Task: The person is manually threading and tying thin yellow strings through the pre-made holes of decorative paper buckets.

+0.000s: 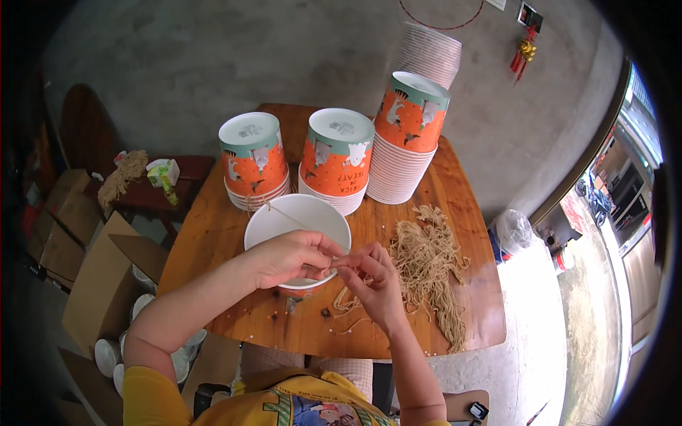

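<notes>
A white-lined paper bucket [273, 226] stands upright on the table right in front of me. At its near rim, my left hand [302, 257] and my right hand [371, 280] meet with fingertips pinched together. A thin tan twine [288, 215] runs from the bucket's far left rim across the opening toward my fingers, which seem to hold its near part. The exact pinch point is hidden by the fingers. Loose strands trail below my right hand to a tangled heap of tan twine [430, 266] on the right.
Behind the bucket are upside-down stacks of orange and green buckets: left [252, 153], middle [337, 156] and a tall right stack [405, 142]. Several white buckets fill a cardboard box [106, 284] on the floor at left. More twine [126, 174] lies on a dark red bench.
</notes>
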Demonstrator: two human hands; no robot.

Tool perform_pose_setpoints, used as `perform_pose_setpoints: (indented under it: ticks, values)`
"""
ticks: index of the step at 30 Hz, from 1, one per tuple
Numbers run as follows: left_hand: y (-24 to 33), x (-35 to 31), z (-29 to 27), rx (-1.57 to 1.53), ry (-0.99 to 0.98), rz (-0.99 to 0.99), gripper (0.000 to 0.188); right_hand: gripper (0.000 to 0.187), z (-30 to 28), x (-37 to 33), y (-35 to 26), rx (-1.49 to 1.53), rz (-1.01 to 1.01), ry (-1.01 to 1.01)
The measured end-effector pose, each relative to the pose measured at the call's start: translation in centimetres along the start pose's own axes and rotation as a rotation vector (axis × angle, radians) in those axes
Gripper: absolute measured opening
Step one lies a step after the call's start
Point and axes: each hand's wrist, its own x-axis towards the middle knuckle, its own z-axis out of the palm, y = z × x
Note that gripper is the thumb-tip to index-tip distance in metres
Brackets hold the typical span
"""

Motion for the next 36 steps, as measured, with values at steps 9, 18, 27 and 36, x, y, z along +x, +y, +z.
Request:
perform_pose_setpoints:
  ticks: [9,18,27,36]
  values:
    - [-1.2,0.3,0.5,0.475,0.093,0.269,0.029,0.012,-0.6,0.8,-0.1,0.048,0.028,0.012]
    - [-0.9,-0.5,0.7,0.736,0.076,0.467,0.028,0.011,0.1,0.8,-0.9,-0.142,-0.028,0.001]
    - [-0.5,-1.1,1.5,0.852,0.235,0.344,0.015,0.011,0.3,0.8,-0.9,-0.145,-0.011,0.03]
    - [-1.3,-0.7,1.2,0.705,0.257,0.368,0.006,0.012,0.4,0.4,-1.1,-0.178,-0.053,0.034]
